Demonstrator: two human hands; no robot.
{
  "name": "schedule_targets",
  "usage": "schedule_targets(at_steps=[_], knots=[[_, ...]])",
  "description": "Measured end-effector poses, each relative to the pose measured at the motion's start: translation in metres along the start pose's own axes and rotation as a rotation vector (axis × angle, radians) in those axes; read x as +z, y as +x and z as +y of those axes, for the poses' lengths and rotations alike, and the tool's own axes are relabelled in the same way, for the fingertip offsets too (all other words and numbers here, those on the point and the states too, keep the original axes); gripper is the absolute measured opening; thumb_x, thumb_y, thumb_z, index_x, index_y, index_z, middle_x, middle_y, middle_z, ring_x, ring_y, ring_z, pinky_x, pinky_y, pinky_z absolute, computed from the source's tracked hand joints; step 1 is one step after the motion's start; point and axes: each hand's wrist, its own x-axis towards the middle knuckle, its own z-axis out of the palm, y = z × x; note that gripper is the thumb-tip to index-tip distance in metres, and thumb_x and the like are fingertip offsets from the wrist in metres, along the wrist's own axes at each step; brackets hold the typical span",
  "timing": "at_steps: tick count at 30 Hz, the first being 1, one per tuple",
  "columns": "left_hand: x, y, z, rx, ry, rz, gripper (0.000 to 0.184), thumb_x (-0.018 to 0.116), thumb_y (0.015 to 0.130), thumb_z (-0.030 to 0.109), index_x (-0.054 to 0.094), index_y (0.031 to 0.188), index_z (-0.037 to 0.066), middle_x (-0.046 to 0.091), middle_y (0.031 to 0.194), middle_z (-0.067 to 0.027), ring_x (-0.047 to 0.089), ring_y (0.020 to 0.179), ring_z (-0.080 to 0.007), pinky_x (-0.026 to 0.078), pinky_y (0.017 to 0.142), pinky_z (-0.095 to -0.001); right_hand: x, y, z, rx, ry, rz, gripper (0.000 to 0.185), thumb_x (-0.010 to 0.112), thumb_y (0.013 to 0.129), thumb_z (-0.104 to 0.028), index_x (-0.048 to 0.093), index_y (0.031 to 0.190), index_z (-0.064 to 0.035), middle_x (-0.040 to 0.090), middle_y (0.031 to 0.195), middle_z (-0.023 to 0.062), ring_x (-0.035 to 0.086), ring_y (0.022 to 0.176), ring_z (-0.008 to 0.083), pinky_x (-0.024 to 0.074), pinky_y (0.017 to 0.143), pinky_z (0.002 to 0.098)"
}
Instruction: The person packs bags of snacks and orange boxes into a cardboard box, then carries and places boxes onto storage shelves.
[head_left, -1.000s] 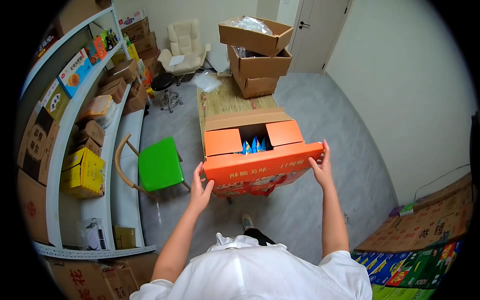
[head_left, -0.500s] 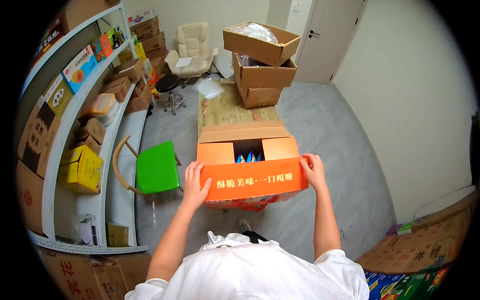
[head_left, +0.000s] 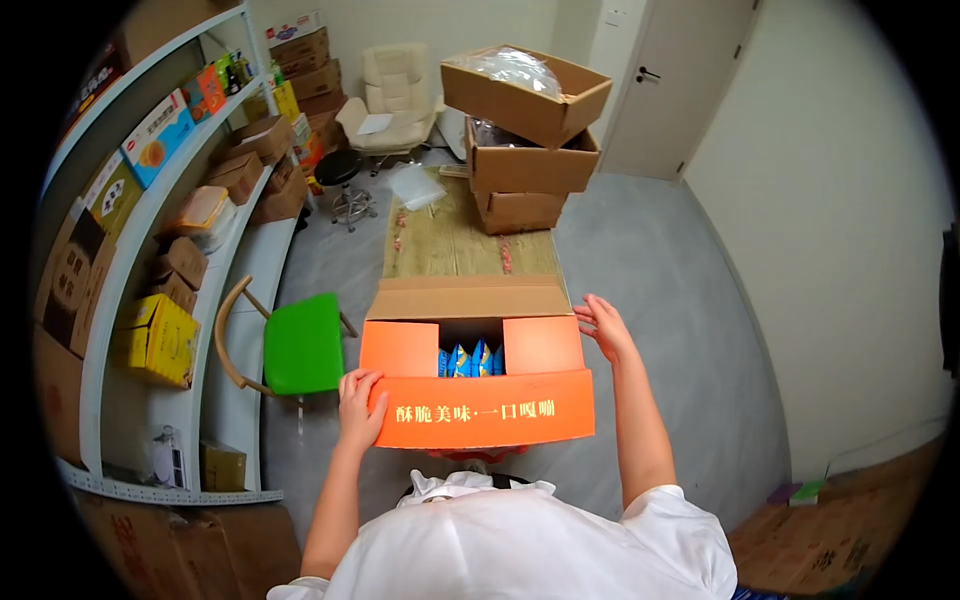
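An orange carton (head_left: 490, 410) stands at the near end of a wooden-topped table (head_left: 450, 240). Its brown back flap is raised, its orange side flaps lie inward, and blue packets (head_left: 470, 360) show in the gap between them. My left hand (head_left: 360, 408) grips the carton's front left corner, with fingers over the top edge and thumb on the front face. Beside the back right corner, my right hand (head_left: 603, 325) is raised with fingers apart and holds nothing.
Cardboard boxes (head_left: 530, 170) are stacked at the table's far end, with a clear plastic bag (head_left: 417, 186) to their left. A green chair (head_left: 303, 345) stands left of the table. Shelves (head_left: 190, 180) line the left side; more cartons (head_left: 830, 540) lie at lower right.
The carton has come nearer to me and now sits more level, its front flap folded toward me. My right hand has let go of its right edge and moved up and back.
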Motion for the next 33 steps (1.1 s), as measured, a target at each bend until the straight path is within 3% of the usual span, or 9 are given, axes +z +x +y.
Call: schedule_targets(at_steps=[4,6,10,14,20,22,23,27,33], knots=[[-0.006,-0.002,0.003,-0.034,-0.010,0.002,0.033,0.062,0.080,0.009,0.059,0.113,0.003,0.051,0.114,-0.0147,0.047,0.111,-0.0334,0.039,0.097,-0.0402,0.003,0.059,0.011,0.184,0.080,-0.106,0.054,0.055,0.094,-0.043,0.047,0.126,-0.0009,0.061,0.106,0.0062,0.056,0.097,0.0179,0.0451,0.083,0.0352],[-0.009,-0.002,0.008,-0.030,-0.039,-0.018,0.034,0.062,0.080,0.009,0.059,0.114,0.003,0.051,0.114,-0.0148,0.047,0.111,-0.0334,0.039,0.097,-0.0397,0.002,0.079,0.015,0.066,0.221,-0.094,0.056,0.053,0.094,-0.044,0.043,0.130,-0.0030,0.064,0.095,0.0018,0.054,0.094,0.0134,0.0410,0.083,0.0363],[-0.007,-0.003,0.009,-0.025,0.002,0.001,0.034,0.064,0.080,0.012,0.059,0.112,0.003,0.050,0.115,-0.0145,0.047,0.110,-0.0339,0.040,0.095,-0.0405,0.027,0.042,-0.029,-0.162,0.344,-0.090,0.039,0.047,0.099,-0.039,0.058,0.114,-0.0043,0.063,0.088,0.0007,0.055,0.077,0.0107,0.0443,0.074,0.0285],[-0.003,-0.004,0.009,-0.044,-0.008,0.020,0.034,0.064,0.080,0.011,0.058,0.112,0.002,0.050,0.116,-0.0150,0.048,0.110,-0.0350,0.041,0.095,-0.0404,0.024,0.020,-0.040,-0.390,0.204,-0.144,0.041,0.043,0.100,-0.041,0.060,0.110,-0.0047,0.064,0.095,0.0038,0.059,0.087,0.0132,0.0445,0.081,0.0287],[-0.001,-0.003,0.008,-0.066,-0.107,0.082,0.034,0.062,0.081,0.008,0.056,0.113,0.001,0.050,0.119,-0.0173,0.051,0.110,-0.0368,0.043,0.095,-0.0403,0.033,-0.038,-0.040,-0.519,-0.106,-0.064,0.015,0.060,0.089,-0.009,0.063,0.100,0.0008,0.063,0.093,0.0037,0.057,0.090,0.0117,0.0441,0.084,0.0260],[0.001,-0.004,0.006,-0.071,-0.113,0.078,0.033,0.063,0.081,0.007,0.057,0.112,0.001,0.050,0.119,-0.0176,0.051,0.110,-0.0364,0.043,0.095,-0.0405,0.031,-0.046,-0.031,-0.695,-0.307,-0.067,0.020,0.064,0.084,-0.009,0.062,0.102,0.0007,0.061,0.097,0.0073,0.057,0.094,0.0154,0.0438,0.086,0.0277],[0.002,-0.005,0.005,-0.069,-0.114,0.075,0.033,0.063,0.081,0.007,0.057,0.112,0.001,0.050,0.119,-0.0176,0.051,0.110,-0.0364,0.043,0.095,-0.0405,0.029,-0.052,-0.026,-0.739,-0.358,-0.064,0.025,0.068,0.080,-0.009,0.062,0.103,-0.0002,0.057,0.110,0.0117,0.055,0.104,0.0214,0.0433,0.091,0.0309],[0.000,-0.007,0.012,-0.093,-0.094,0.067,0.032,0.063,0.080,0.007,0.058,0.111,0.001,0.050,0.118,-0.0168,0.051,0.110,-0.0355,0.042,0.095,-0.0403,0.031,-0.076,-0.020,-0.755,-0.557,0.000,0.030,0.072,0.076,-0.013,0.064,0.103,-0.0022,0.047,0.127,0.0135,0.049,0.117,0.0292,0.0424,0.096,0.0373],[-0.002,-0.007,0.014,-0.070,0.019,0.060,0.034,0.064,0.079,0.008,0.058,0.112,0.001,0.050,0.113,-0.0163,0.049,0.107,-0.0344,0.042,0.093,-0.0410,0.030,-0.084,-0.008,-0.719,-0.588,-0.020,0.031,0.076,0.073,-0.011,0.065,0.100,-0.0013,0.047,0.126,0.0145,0.050,0.117,0.0302,0.0456,0.094,0.0394]])
